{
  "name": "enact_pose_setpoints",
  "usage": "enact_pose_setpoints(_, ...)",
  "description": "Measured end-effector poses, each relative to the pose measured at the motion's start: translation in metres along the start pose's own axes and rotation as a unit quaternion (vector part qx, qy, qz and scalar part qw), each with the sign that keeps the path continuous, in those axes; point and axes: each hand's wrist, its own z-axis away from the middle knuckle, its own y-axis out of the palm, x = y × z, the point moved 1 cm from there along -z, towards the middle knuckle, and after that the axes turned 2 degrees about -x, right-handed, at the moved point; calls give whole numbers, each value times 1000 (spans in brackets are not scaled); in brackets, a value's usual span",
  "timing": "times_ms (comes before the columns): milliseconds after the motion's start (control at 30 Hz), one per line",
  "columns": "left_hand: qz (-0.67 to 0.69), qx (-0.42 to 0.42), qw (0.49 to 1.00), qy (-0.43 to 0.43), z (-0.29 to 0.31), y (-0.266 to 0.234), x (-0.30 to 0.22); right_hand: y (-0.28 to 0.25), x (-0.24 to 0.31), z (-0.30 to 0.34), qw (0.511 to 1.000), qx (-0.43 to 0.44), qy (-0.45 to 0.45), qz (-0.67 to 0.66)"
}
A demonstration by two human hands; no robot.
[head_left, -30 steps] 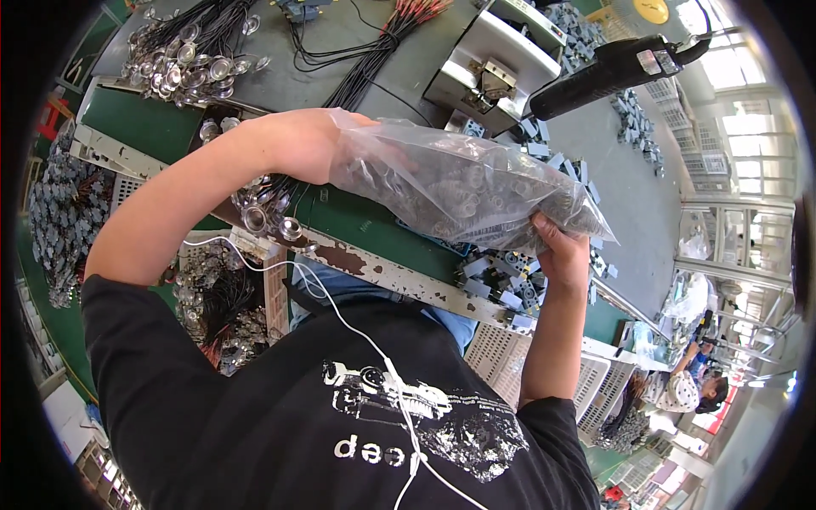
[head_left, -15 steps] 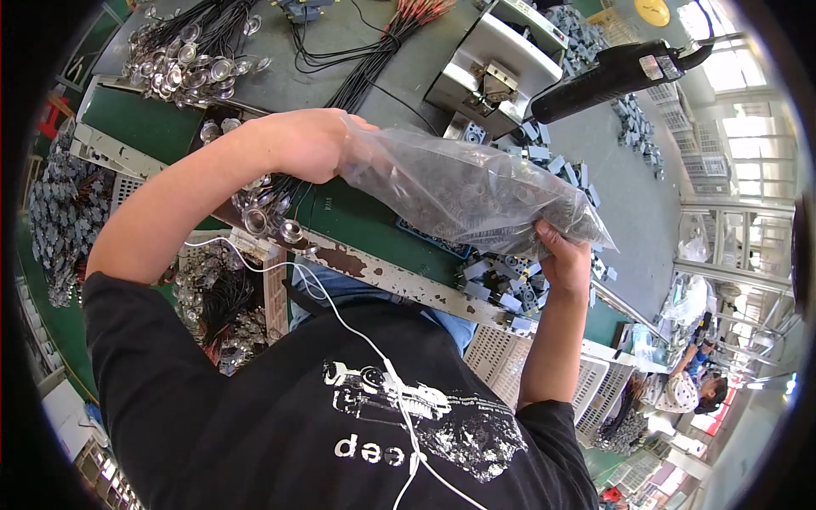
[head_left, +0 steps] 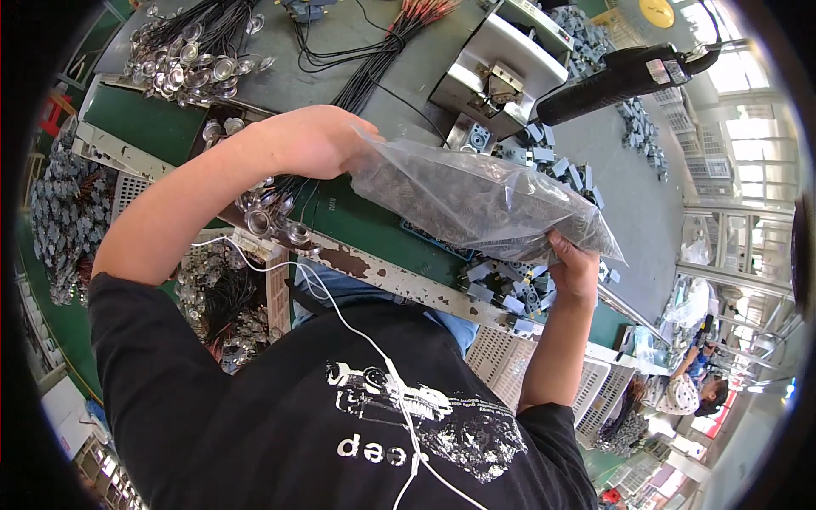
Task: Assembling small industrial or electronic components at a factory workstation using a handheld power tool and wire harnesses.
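Observation:
A clear plastic bag (head_left: pixel 476 194) stretches between my hands above the bench, full of many small, dark, coil-like parts. At its left end my left hand (head_left: pixel 327 143) is closed on the bag's edge, with its fingertips mostly hidden. My right hand (head_left: pixel 575 265) grips the lower side near the right corner, thumb pressed on the plastic. The bag slopes down from left to right. Beneath its right part lies a pile of grey-blue plastic pieces (head_left: pixel 510 287), next to a blue-rimmed tray (head_left: pixel 438 241) partly covered by the bag.
A metal bench machine (head_left: pixel 501 76) stands beyond the bag, with a black cylindrical tool (head_left: pixel 608 85) hanging at its right. Bundles of black wires (head_left: pixel 361 76) and silver round metal cups (head_left: pixel 191 68) lie at the far left. A chipped bench edge (head_left: pixel 357 262) runs before me; a white cable (head_left: pixel 344 319) crosses my shirt.
Both hands and the bag have shifted slightly to the right, and the bag's right corner is a little lower. My grip on the bag stays the same.

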Motion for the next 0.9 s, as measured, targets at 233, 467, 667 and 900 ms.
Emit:
enact_pose_setpoints(233, 208, -46, 972, 96, -6, -2, -11, 1, -1, -2, 1000, -29, -6, -11)
enact_pose_setpoints(467, 94, -71, 984, 135, -3, -6, -11, -3, 0, 0, 999, -36, -1, -14)
enact_pose_setpoints(667, 73, -27, 996, 54, -1, 3, 4, -6, 1, 1, 1000, -25, -10, 0)
enact_pose_setpoints(900, 52, -61, 994, 68, -8, -3, -4, -14, 3, 4, 998, -54, -11, 6)
